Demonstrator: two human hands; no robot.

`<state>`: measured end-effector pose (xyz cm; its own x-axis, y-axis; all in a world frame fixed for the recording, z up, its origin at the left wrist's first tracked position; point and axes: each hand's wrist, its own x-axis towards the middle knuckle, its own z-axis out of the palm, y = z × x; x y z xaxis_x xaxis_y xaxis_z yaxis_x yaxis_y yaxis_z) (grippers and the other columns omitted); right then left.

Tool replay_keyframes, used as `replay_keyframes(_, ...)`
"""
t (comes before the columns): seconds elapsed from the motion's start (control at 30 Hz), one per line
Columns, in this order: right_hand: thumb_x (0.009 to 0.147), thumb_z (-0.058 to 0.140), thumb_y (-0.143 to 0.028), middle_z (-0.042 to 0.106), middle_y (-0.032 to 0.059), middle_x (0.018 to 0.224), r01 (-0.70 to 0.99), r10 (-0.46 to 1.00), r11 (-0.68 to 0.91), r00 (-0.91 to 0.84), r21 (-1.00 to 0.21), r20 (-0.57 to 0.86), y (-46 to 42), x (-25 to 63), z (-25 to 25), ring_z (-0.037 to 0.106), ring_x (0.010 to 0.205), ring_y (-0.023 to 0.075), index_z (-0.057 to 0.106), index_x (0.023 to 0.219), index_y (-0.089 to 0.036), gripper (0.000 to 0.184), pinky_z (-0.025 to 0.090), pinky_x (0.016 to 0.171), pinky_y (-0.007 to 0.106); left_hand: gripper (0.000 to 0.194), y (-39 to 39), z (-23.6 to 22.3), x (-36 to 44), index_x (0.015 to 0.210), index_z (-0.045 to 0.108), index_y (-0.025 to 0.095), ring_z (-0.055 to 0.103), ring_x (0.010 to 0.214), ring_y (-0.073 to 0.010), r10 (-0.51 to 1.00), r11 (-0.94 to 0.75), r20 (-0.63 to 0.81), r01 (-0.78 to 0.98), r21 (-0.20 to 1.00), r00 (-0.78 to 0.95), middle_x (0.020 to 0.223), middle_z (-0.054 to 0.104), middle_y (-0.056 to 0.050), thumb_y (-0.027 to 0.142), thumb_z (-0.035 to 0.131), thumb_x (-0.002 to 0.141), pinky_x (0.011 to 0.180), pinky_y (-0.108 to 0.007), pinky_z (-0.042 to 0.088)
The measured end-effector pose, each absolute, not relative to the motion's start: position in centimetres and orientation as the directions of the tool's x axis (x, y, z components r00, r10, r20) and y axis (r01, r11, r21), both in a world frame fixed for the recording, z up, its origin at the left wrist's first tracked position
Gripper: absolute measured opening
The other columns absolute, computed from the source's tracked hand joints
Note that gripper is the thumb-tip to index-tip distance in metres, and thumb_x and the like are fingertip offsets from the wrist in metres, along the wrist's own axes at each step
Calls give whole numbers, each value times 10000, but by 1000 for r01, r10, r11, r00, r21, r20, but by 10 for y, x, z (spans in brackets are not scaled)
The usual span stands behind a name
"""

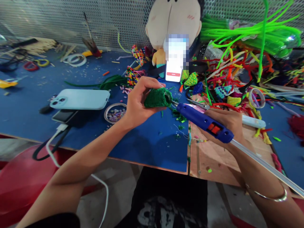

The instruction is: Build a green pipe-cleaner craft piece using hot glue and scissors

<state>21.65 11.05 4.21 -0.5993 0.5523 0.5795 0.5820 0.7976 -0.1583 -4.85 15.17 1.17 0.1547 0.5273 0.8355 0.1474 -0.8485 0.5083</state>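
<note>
My left hand (pixel 137 103) is wrapped round a fuzzy dark green piece (pixel 155 98), which looks made of pipe cleaners and has an opening at its right end. In my right hand (pixel 228 123) is a blue hot glue gun (pixel 197 118) with an orange-red patch on its side and a long clear glue stick trailing from its rear. Its metal nozzle points left, right at the green piece's opening; whether it touches inside, I cannot tell. Scissors (pixel 198 103) lie just beyond the glue gun, partly hidden by my right hand.
A pale blue phone (pixel 80 98) and a round tub of beads (pixel 115 114) are at left. A lit phone (pixel 173 60) leans on a plush doll (pixel 174 22) at the back. Tangled coloured pipe cleaners (pixel 230 69) crowd the right. A white cable (pixel 51 150) hangs over the front edge.
</note>
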Motion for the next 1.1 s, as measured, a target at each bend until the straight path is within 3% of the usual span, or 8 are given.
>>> replay_keyframes(0.3, 853, 604, -337, 479, -22, 564, 596, 579, 784, -601, -174, 550, 109, 214, 44, 430, 475, 99, 465, 646, -227, 273, 357, 471, 252, 466, 152, 12, -51, 1019, 584, 295, 667, 991, -202, 528, -843, 836, 205, 497, 149, 1006, 612, -10, 417, 841, 649, 883, -398, 594)
replay_keyframes(0.47, 836, 620, -382, 467, -30, 543, 595, 594, 777, -585, -205, 553, 110, 213, 44, 421, 461, 101, 451, 633, -230, 305, 350, 462, 259, 435, 154, 12, -48, 1031, 621, 278, 683, 984, -193, 461, -886, 880, 100, 452, 112, 989, 609, -7, 358, 837, 663, 853, -355, 592)
replay_keyframes(0.63, 831, 644, -386, 579, 4, 632, 571, 558, 799, -583, -192, 590, 112, 212, 44, 536, 544, 130, 549, 739, -230, 205, 426, 507, 267, 518, 157, 5, -48, 1051, 578, 300, 674, 928, -183, 558, -829, 828, 91, 552, 55, 949, 603, 21, 381, 859, 624, 807, -366, 583)
replay_keyframes(0.83, 850, 641, -284, 677, 1, 767, 562, 547, 789, -456, -248, 702, 110, 213, 40, 634, 624, 134, 634, 931, -245, 90, 477, 546, 256, 545, 158, -1, -50, 1033, 529, 283, 650, 827, -164, 678, -731, 734, 131, 670, 34, 927, 599, 22, 394, 858, 612, 725, -337, 570)
replay_keyframes(1.1, 831, 659, -267, 725, 37, 955, 538, 538, 806, -488, -249, 687, 103, 211, 44, 703, 837, 175, 595, 933, -244, 123, 555, 709, 276, 514, 150, 0, -44, 1008, 572, 266, 599, 698, -116, 722, -689, 675, 71, 721, 151, 865, 606, 37, 367, 864, 596, 572, -251, 503)
